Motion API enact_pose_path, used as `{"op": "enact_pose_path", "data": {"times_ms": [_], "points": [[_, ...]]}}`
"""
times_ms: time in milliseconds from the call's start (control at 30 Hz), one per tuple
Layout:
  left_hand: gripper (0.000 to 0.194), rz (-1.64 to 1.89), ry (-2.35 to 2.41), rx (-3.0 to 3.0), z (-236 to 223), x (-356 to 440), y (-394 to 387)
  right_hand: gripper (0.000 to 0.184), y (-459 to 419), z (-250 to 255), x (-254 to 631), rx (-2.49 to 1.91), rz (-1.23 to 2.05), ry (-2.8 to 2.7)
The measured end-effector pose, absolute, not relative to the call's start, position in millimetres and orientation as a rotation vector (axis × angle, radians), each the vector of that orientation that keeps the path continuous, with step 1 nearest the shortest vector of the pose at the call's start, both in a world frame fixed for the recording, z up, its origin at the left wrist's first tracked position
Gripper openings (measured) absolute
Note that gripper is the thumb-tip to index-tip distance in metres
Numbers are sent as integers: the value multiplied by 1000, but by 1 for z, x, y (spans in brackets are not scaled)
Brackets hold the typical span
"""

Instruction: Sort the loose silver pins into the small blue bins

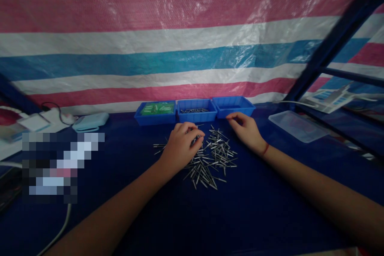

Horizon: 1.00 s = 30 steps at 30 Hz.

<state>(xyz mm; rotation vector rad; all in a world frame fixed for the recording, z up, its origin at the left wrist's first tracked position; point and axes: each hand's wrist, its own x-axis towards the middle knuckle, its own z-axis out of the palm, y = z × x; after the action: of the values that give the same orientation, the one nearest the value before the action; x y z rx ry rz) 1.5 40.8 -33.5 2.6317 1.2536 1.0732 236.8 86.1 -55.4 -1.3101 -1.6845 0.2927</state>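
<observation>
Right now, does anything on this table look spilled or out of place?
Perhaps the metal pieces: they lie jumbled on the tabletop by the left hand, outside the blue bins. Whether they spilled, I cannot tell.

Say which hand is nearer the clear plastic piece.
Right. The right hand is left of the clear plastic piece, apart from it; the left hand is farther left, at the pile of metal pins.
</observation>
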Motion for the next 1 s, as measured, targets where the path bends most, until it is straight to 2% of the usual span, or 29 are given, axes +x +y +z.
{"op": "enact_pose_path", "data": {"times_ms": [233,600,800,1000], "points": [[16,794,1191,2828,-28,22,72,22,98,-60,238,-1357,433,-1605],[8,541,1077,2938,-24,33,86,20,95,-59,236,-1334,433,-1629],[13,644,1192,2897,-18,21,69,17,81,-46,228,-1233,336,-1721],[11,1079,1215,2411,-18,14,34,14,42,-22,203,-1009,416,-1922]]}}
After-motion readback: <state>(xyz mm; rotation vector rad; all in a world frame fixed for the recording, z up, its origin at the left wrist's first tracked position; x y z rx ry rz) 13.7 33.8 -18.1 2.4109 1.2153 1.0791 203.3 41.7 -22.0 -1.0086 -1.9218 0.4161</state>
